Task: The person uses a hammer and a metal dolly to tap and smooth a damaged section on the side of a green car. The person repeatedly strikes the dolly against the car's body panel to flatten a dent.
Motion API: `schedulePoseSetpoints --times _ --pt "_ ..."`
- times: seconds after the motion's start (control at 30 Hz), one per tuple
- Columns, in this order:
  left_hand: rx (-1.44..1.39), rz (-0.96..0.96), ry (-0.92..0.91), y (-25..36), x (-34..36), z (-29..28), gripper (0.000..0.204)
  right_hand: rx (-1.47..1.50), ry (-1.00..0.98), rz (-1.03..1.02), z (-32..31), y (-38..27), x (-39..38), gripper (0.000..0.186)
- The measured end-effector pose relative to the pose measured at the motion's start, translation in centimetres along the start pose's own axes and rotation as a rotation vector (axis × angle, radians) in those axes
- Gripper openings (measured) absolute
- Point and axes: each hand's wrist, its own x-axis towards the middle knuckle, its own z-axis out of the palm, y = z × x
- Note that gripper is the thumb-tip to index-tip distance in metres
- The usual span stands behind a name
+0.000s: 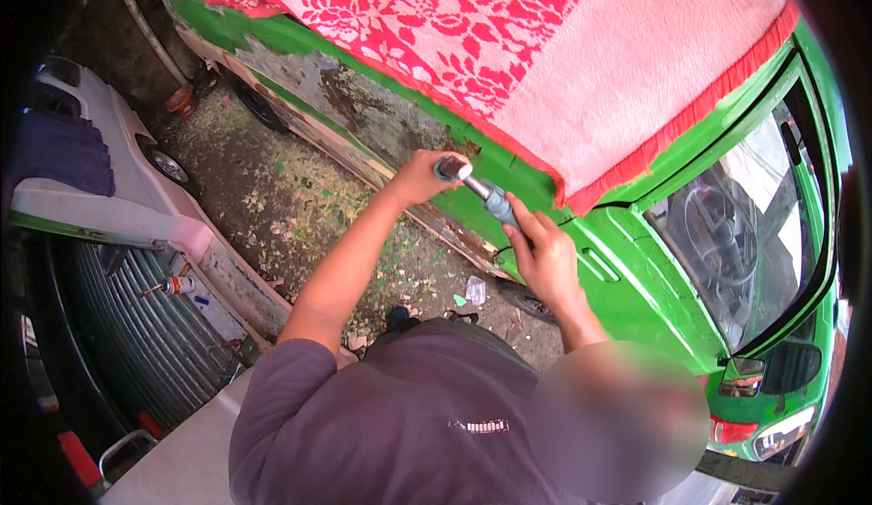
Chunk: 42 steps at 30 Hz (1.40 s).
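Near the middle of the view, my left hand [420,178] is closed around a small dark object at the round metal head [459,167] of a hammer-like tool; exactly what lies in its fingers is hard to make out. My right hand [545,251] grips the tool's grey-blue handle [498,203], with the metal shaft running up toward my left hand. Both hands are held out in front of the green van's side [331,101], where paint is stripped to patchy grey, rust and tan. A pink floral blanket [418,24] drapes over the van above them.
A white vehicle [127,142] at the left carries a dark cloth [59,155]; its ribbed bed [150,314] holds a can [177,284]. Paint flakes and a plastic scrap [475,292] litter the ground. A pole [145,24] stands behind. The van's door mirror [743,376] juts at the right.
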Motion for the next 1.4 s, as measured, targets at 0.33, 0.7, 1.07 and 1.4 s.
schedulePoseSetpoints --times 0.33,0.7,1.07,1.4 --pt "-0.298 -0.095 0.108 0.8 -0.4 -1.0 0.026 0.294 0.195 0.097 -2.1 1.1 -0.3 0.042" --pt "-0.437 0.011 0.170 2.0 0.5 -0.4 0.022 0.324 0.101 0.263 -1.6 2.5 -1.3 0.043" --pt "-0.425 -0.001 0.114 2.5 0.9 -0.6 0.023 0.391 0.104 0.315 -1.1 2.8 -1.0 0.043" --pt "-0.154 0.226 0.067 2.5 -2.0 0.5 0.029 0.364 0.103 0.234 -0.5 3.2 -1.1 0.044"
